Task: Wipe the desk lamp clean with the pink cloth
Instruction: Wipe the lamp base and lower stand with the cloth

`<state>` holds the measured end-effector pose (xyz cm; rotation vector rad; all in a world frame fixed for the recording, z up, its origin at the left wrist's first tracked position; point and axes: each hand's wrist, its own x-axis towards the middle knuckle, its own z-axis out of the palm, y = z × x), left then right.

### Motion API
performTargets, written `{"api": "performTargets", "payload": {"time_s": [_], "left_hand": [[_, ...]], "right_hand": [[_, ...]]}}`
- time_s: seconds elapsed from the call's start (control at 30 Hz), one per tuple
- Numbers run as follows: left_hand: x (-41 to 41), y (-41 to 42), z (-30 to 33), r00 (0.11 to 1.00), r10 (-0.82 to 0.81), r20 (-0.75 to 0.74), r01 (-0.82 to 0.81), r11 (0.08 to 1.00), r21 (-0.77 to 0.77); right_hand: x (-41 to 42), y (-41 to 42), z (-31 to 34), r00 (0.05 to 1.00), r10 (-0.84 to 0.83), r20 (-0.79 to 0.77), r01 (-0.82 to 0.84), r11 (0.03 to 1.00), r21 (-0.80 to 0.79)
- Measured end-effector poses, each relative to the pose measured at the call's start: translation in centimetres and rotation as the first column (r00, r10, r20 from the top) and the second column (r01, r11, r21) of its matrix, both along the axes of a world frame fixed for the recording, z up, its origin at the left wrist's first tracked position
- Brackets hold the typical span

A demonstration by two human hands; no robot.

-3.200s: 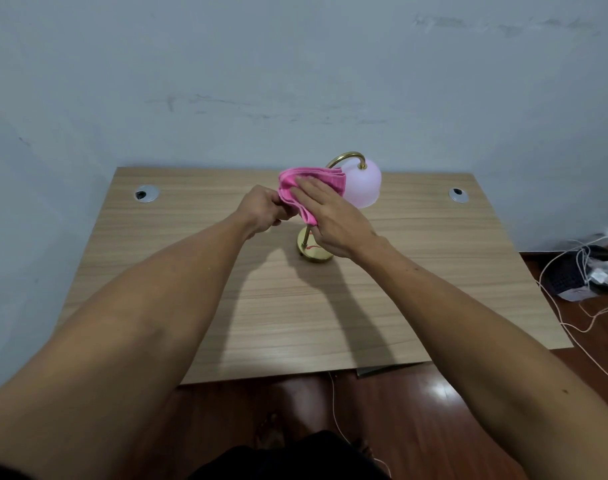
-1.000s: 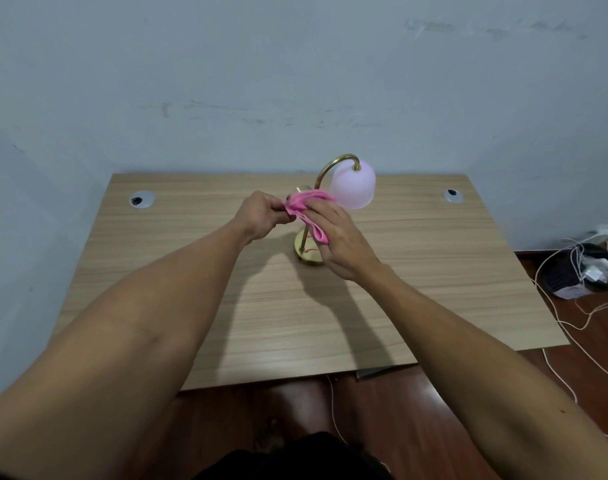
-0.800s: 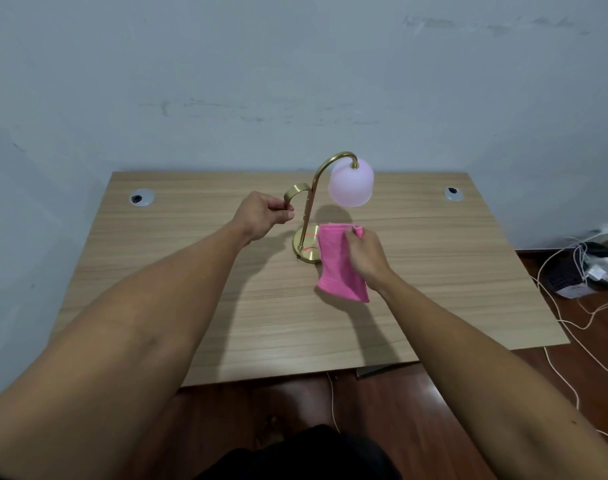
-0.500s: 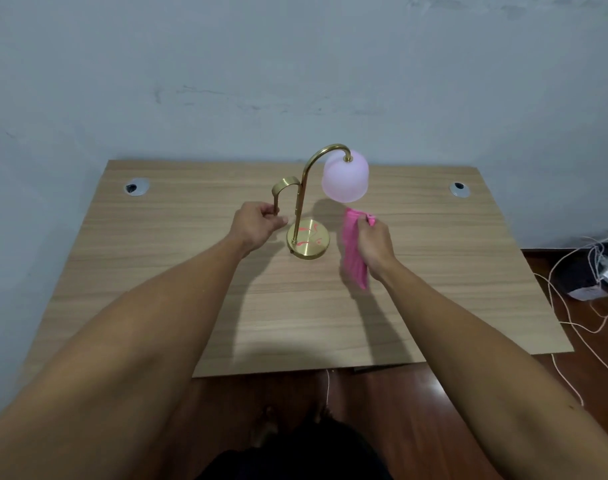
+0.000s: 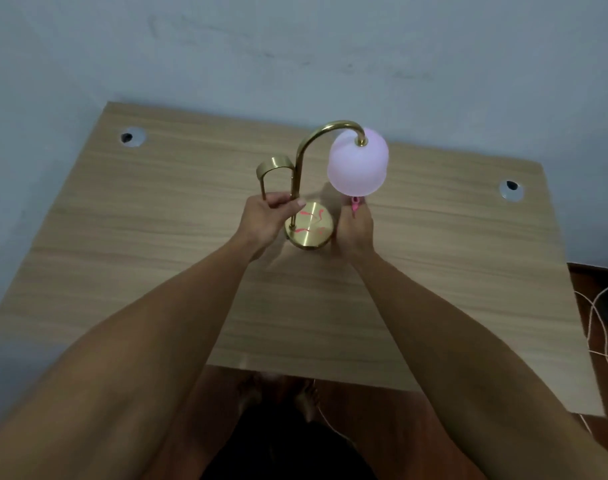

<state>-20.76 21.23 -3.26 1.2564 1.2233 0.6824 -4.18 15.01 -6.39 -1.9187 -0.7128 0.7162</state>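
The desk lamp (image 5: 297, 174) stands mid-desk: a brass curved stem, a brass loop handle on its left, a round brass base (image 5: 309, 226) with pink marks, and a pale pink shade (image 5: 358, 166) hanging to the right. My left hand (image 5: 266, 220) grips the lower stem and handle. My right hand (image 5: 354, 230) sits just right of the base, under the shade, closed on the pink cloth (image 5: 354, 203). Only a small tip of the cloth shows above my fingers; the rest is hidden in my hand.
The wooden desk (image 5: 157, 258) stands against a pale blue wall. Two round cable holes sit at the back left (image 5: 132, 137) and back right (image 5: 511, 190). White cables (image 5: 597, 313) lie on the dark floor to the right. My feet show below the front edge.
My right hand pulled the cloth off the stem, swung it down to the right of the base, and bunched it up. My left hand slid lower on the stem. My head moved closer over the lamp.
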Motion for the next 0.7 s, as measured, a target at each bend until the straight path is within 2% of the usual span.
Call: {"api": "performTargets", "payload": {"time_s": [0.07, 0.13, 0.17, 0.2, 0.23, 0.3, 0.37, 0.43, 0.6, 0.7], "left_hand": [[0.3, 0.1, -0.3, 1.000, 0.014, 0.016, -0.014, 1.000, 0.000], [0.3, 0.5, -0.5, 1.000, -0.006, 0.007, 0.006, 1.000, 0.017], [0.2, 0.7, -0.5, 0.999, -0.032, -0.005, 0.032, 0.999, 0.024], [0.0, 1.0, -0.4, 0.998, -0.067, -0.019, 0.067, 0.997, 0.027], [-0.2, 1.4, -0.3, 0.994, -0.104, -0.033, 0.105, 0.994, 0.030], [-0.5, 2.1, -0.1, 0.985, -0.162, -0.056, 0.163, 0.986, 0.020], [-0.8, 2.8, 0.0, 0.978, -0.193, -0.086, 0.193, 0.981, -0.002], [-1.1, 3.2, 0.0, 0.974, -0.212, -0.085, 0.210, 0.977, -0.028], [-1.0, 3.6, 0.4, 0.965, -0.250, -0.079, 0.243, 0.966, -0.084], [-1.1, 3.7, 0.7, 0.965, -0.247, -0.085, 0.236, 0.965, -0.115]], "right_hand": [[-0.8, 1.2, -1.0, 0.997, 0.029, -0.070, -0.026, 0.999, 0.047], [-1.5, 1.8, -1.7, 0.974, 0.170, -0.147, -0.154, 0.982, 0.109], [-1.7, 1.9, -2.4, 0.955, 0.271, -0.119, -0.262, 0.961, 0.084], [-1.6, 1.9, -3.1, 0.928, 0.373, -0.022, -0.372, 0.928, 0.011], [-1.4, 1.9, -3.9, 0.873, 0.470, 0.128, -0.461, 0.882, -0.094], [-0.6, 1.3, -5.1, 0.657, 0.652, 0.379, -0.594, 0.757, -0.272], [0.7, 0.4, -5.7, 0.463, 0.771, 0.437, -0.701, 0.621, -0.351], [2.5, -0.4, -6.0, 0.367, 0.809, 0.458, -0.747, 0.550, -0.373], [2.3, 1.0, -5.3, 0.422, 0.807, 0.414, -0.732, 0.572, -0.368], [0.7, 1.9, -5.1, 0.353, 0.828, 0.436, -0.746, 0.530, -0.402]]}}
